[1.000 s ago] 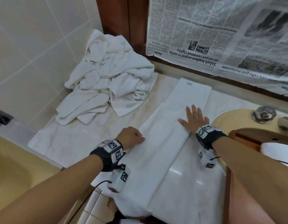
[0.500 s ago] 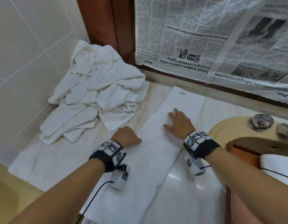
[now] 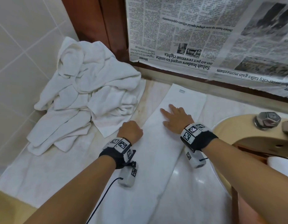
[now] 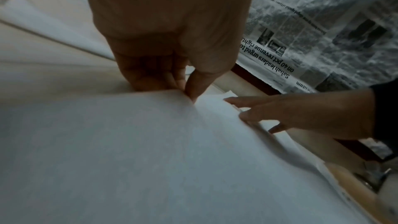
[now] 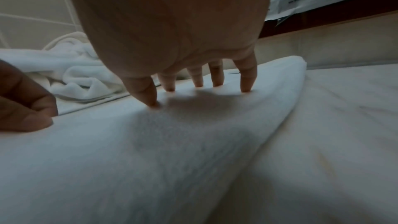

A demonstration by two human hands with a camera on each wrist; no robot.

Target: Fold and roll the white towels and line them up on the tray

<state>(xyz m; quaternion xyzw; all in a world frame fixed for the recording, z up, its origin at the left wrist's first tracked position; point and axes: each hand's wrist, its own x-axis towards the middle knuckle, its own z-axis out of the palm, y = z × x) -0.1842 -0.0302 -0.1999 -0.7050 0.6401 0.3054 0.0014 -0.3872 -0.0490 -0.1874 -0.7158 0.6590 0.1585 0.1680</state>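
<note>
Left hand [image 3: 130, 130] pinches the edge of the towel [image 3: 157, 152]; right hand [image 3: 175, 118] presses it with spread fingertips. Towel lies folded lengthwise on the desk [image 3: 220, 105], unrolled. Pile [image 3: 85, 94] beside it awaits folding; tray not identifiable

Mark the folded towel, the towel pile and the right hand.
folded towel [image 3: 157, 152], head view, bare middle of the strip.
towel pile [image 3: 91, 94], head view, centre of the heap.
right hand [image 3: 176, 118], head view, back of the hand.

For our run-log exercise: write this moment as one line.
left hand: pinches folded towel edge | right hand: presses towel flat | stage: folding
</note>
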